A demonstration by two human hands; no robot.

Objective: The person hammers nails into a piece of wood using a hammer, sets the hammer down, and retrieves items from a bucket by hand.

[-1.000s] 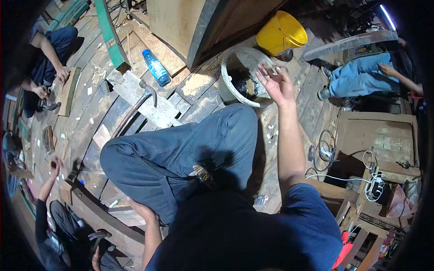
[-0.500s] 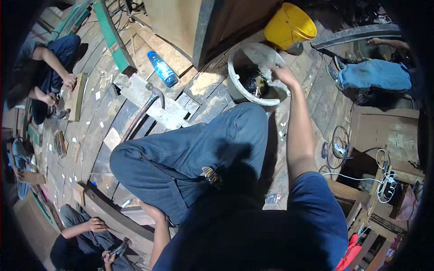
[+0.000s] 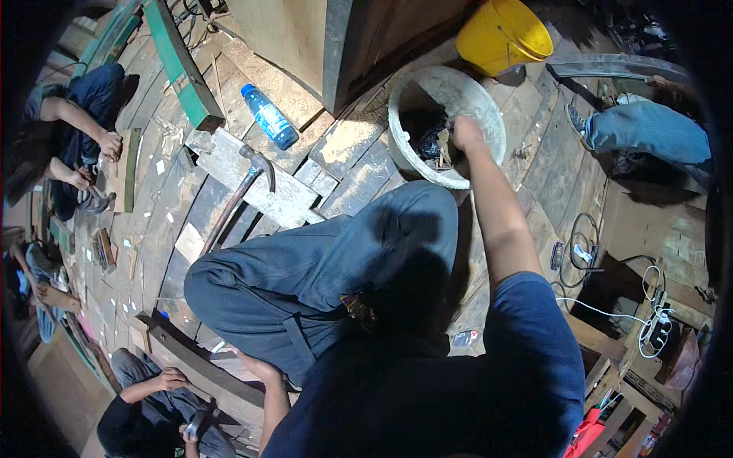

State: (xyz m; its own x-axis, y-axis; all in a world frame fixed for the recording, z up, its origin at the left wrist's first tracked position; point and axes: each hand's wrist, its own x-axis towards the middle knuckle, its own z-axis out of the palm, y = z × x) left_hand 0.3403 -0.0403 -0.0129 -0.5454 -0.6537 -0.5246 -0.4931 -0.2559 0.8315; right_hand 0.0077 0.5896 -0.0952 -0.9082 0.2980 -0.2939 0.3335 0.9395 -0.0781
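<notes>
My right hand is inside a round, pale grey bucket, its fingers curled down beside the contents. Something small and dark shows at the fingertips, too unclear to name. In the bucket lie a crumpled black plastic bag and some small wood scraps. My left hand is low beside my bent leg, close to a dark wooden beam; its fingers are largely hidden. In front of my legs, a claw hammer rests partly on a whitish board.
A blue-labelled bottle lies near a green beam. Behind the bucket stands a yellow bucket, beside a wooden cabinet. Cables trail at the right. Co-workers sit at the left and lower left; another person's legs extend at the right.
My right hand has gone from the bucket's right rim down into it. The bucket's far rim shows more now. The left hand has shifted slightly beside my leg.
</notes>
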